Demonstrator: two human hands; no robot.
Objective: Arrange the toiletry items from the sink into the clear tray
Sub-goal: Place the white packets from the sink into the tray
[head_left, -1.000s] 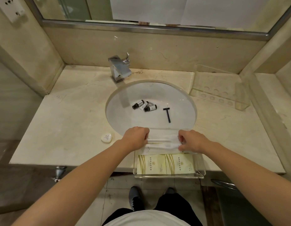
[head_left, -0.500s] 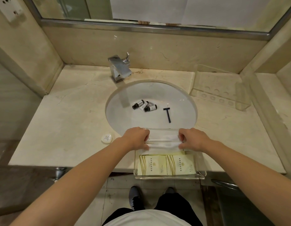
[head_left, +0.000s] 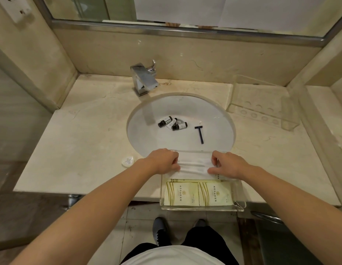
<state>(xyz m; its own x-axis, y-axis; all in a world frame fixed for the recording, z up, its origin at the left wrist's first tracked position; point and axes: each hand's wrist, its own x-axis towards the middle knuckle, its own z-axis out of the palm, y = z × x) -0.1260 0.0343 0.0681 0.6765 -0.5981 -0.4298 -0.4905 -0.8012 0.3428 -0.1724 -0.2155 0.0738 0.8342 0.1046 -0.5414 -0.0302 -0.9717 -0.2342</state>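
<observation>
Both the left hand [head_left: 162,161] and right hand [head_left: 226,165] pinch the ends of long white paper-wrapped packets [head_left: 195,165], light and crushable, lying in the clear acrylic tray [head_left: 202,208] at the white sink's [head_left: 139,134] six o'clock rim.

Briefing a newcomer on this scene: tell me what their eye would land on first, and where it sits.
First, both hands, left hand and right hand, pressing long white packets into the clear tray at the counter's front edge. Next, the dark items in the white sink: small bottles near its middle, a black razor to their right.
</observation>
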